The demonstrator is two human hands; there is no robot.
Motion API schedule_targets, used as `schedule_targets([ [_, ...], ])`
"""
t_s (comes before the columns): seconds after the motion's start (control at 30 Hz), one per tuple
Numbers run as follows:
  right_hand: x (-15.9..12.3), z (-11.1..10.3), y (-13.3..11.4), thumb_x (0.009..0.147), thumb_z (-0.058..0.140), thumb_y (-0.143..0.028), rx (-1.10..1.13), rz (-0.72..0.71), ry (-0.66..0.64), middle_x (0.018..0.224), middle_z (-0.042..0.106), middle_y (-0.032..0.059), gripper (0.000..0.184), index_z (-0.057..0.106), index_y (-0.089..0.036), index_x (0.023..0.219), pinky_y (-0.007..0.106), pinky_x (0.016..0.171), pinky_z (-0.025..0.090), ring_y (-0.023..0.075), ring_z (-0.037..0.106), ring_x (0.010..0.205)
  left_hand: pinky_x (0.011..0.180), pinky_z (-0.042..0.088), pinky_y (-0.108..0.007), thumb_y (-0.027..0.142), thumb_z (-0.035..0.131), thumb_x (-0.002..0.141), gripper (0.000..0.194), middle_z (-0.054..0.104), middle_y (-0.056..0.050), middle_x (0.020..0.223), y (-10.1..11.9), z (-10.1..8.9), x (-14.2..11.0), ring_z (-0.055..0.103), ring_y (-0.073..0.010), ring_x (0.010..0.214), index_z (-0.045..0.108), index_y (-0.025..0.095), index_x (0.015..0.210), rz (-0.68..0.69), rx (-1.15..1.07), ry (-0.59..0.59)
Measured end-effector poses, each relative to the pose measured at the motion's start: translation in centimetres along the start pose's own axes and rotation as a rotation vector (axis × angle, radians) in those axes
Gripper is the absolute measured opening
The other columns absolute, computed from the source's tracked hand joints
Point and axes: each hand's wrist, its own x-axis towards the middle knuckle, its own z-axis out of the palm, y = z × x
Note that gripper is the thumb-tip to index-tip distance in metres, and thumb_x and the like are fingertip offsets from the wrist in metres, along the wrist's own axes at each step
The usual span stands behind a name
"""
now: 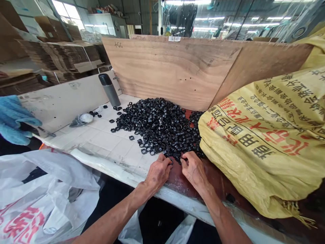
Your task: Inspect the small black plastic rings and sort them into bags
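A large heap of small black plastic rings (159,122) lies on the table in front of me. At the near edge of the heap, my left hand (159,169) has its fingers closed on a black ring (171,161). Just to the right, my right hand (193,166) is pinched at the heap's edge, with a small black piece between thumb and fingers, mostly hidden. The two hands are a short way apart over the dark red part of the tabletop (177,183). Several loose rings lie left of the heap.
A full yellow woven sack (266,142) leans in on the right. A dark flask (109,90) stands at the back left, near a small plastic bag (81,119). Wooden boards (172,67) wall the table. A white bag (48,193) and blue towel (17,117) are at left.
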Motion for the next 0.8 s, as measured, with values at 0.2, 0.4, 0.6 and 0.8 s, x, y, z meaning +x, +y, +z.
schedule_targets([
  [0.2, 0.0, 0.1, 0.7, 0.088, 0.056, -0.018, 0.119, 0.063, 0.021, 0.095, 0.066, 0.0092, 0.018, 0.063, -0.018, 0.104, 0.036, 0.077, 0.052, 0.0234, 0.065, 0.084, 0.077, 0.051, -0.031, 0.013, 0.060, 0.081, 0.011, 0.068, -0.007, 0.102, -0.1, -1.3, -1.3, 0.064, -0.0184, 0.082, 0.067, 0.020, 0.087, -0.040, -0.262, 0.022],
  [0.4, 0.4, -0.8, -1.2, 0.095, 0.057, -0.041, 0.789, 0.222, -0.143, 0.106, 0.069, 0.0082, 0.027, 0.064, -0.021, 0.111, 0.032, 0.077, 0.059, 0.0186, 0.072, 0.079, 0.076, 0.053, -0.027, 0.021, 0.072, 0.077, 0.031, 0.069, -0.002, 0.094, -0.1, -2.4, -1.4, 0.066, -0.0151, 0.082, 0.061, 0.019, 0.106, -0.378, -0.974, 0.012],
  [0.6, -0.1, -0.5, -2.6, 0.087, 0.067, -0.039, 0.865, 0.292, -0.287, 0.091, 0.074, 0.0041, 0.023, 0.066, -0.022, 0.104, 0.030, 0.077, 0.057, 0.0198, 0.070, 0.081, 0.084, 0.052, -0.029, 0.028, 0.079, 0.076, 0.035, 0.074, -0.005, 0.091, 0.0, -3.1, -1.2, 0.069, -0.0175, 0.087, 0.065, 0.016, 0.106, -0.387, -1.181, -0.043],
  [0.8, -0.7, 0.6, -2.4, 0.087, 0.068, -0.033, 0.717, 0.123, -0.214, 0.099, 0.072, 0.0029, 0.019, 0.067, -0.024, 0.104, 0.029, 0.079, 0.056, 0.0188, 0.068, 0.085, 0.084, 0.053, -0.028, 0.024, 0.080, 0.075, 0.033, 0.075, -0.005, 0.094, -0.1, -2.7, -1.4, 0.070, -0.0159, 0.086, 0.067, 0.016, 0.105, -0.348, -1.230, -0.030],
])
